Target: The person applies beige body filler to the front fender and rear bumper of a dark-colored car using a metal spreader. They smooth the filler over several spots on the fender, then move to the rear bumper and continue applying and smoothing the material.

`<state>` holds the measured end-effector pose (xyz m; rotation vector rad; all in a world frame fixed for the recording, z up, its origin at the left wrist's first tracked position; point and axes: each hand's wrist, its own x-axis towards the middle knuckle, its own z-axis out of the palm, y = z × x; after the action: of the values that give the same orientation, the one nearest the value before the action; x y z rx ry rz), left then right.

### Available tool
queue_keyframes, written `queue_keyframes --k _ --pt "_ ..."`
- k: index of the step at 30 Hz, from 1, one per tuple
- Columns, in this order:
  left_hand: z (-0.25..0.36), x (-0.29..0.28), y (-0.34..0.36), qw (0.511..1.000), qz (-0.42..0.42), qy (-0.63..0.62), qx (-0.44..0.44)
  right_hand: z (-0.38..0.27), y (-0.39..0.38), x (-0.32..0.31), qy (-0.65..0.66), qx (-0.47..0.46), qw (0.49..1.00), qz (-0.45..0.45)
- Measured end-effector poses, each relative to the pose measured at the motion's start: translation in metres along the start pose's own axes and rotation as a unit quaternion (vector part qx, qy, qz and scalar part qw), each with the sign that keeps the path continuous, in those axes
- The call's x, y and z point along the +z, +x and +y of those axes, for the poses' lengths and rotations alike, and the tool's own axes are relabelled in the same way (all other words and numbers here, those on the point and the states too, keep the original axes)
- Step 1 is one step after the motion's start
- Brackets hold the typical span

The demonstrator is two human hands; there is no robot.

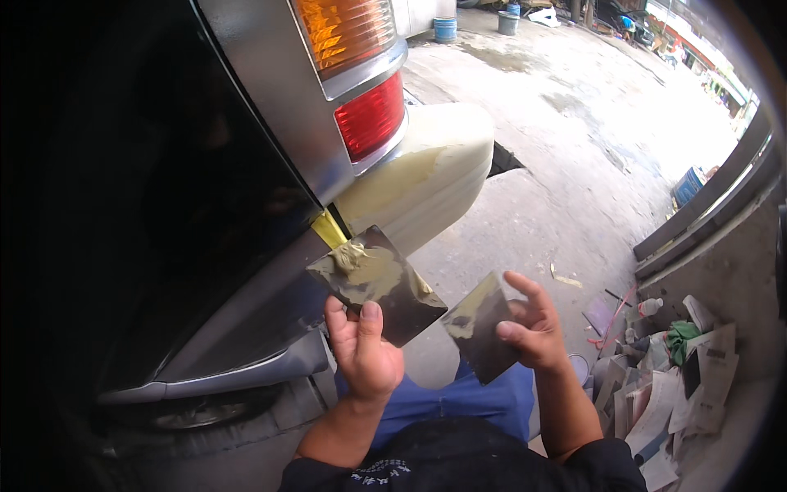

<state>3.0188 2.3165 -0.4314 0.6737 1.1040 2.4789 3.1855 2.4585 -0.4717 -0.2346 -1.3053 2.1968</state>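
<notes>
My left hand (pixel 365 348) grips a dark square plate (pixel 406 307) by its near edge, thumb on top. A mound of greenish-beige body filler (pixel 357 261) lies on the plate's far left part, with smears across its middle. In my right hand (pixel 537 324) is a dark flat filler spreader (pixel 485 340), pinched between thumb and fingers, with filler along its left edge. Spreader and plate are close together, side by side. Just beyond the plate are a strip of yellow masking tape (pixel 329 230) and the car's pale, filler-coated bumper corner (pixel 434 176).
The dark car body (pixel 205 246) fills the left, with a red and amber tail light (pixel 369 115) above the bumper. Paper scraps and rubbish (pixel 664 394) heap along the wall at right. Blue buckets (pixel 445 30) stand on the far concrete floor (pixel 557 148).
</notes>
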Motion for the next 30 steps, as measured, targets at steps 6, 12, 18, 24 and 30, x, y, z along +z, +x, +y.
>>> queue_keyframes --k 6,12,18,24,30 --pt "-0.007 0.007 -0.009 0.995 -0.091 -0.029 -0.042 0.005 0.020 0.010 -0.093 -0.007 0.995 -0.020" --pt "-0.005 -0.007 -0.008 0.954 -0.250 0.137 -0.089 -0.012 0.032 0.006 -0.149 -0.045 0.987 -0.032" --pt "0.011 -0.004 0.009 0.855 -0.350 0.380 -0.041 -0.016 0.035 -0.007 -0.150 -0.071 0.985 -0.050" --pt "-0.010 -0.037 0.016 0.870 -0.325 0.336 -0.159 -0.052 0.041 -0.004 -0.227 -0.197 0.950 -0.081" --pt "-0.003 -0.038 0.028 0.908 -0.285 0.090 -0.295 -0.068 0.048 0.019 -0.392 -0.204 0.857 -0.266"
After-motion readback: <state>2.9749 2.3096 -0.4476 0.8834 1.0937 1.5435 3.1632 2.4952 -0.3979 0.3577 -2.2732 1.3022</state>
